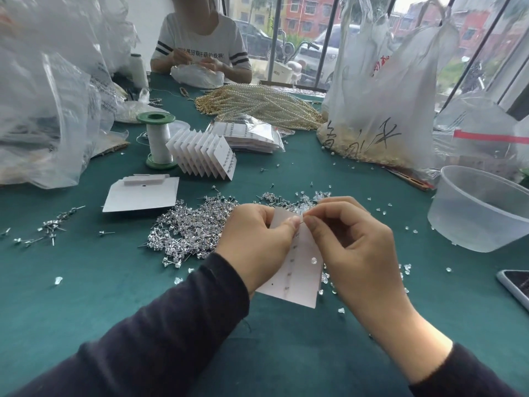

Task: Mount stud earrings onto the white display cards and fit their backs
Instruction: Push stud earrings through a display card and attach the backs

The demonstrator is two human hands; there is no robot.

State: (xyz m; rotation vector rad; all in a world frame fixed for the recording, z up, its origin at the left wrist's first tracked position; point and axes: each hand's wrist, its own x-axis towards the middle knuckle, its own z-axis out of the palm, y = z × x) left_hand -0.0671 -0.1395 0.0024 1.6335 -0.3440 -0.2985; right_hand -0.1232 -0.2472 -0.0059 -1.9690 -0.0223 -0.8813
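At your far left, the clear plastic bags (43, 110) carry small black print, too blurred to read. Next come a white thread spool (157, 138) with green ends, a flat stack of blank cards (141, 193) and a fanned row of filled cards (206, 154). A heap of silver studs (186, 227) lies on the green surface (100, 282) just left of your hands. Your left hand (252, 245) has its grip clamped on the white display card (303, 270), held above the surface with its back toward you. The card shows a column of short posts down its middle and one clear back (314, 260) beside it. Your right hand (352, 239) has thumb and forefinger pinched together on a stud earring (301, 222) at the card's top edge. Clear loose backs (325, 277) lie under it. Further right, a white bag (380, 110) bears large handwritten black characters and red print, then a clear tub (481, 207) and a phone (515, 285).
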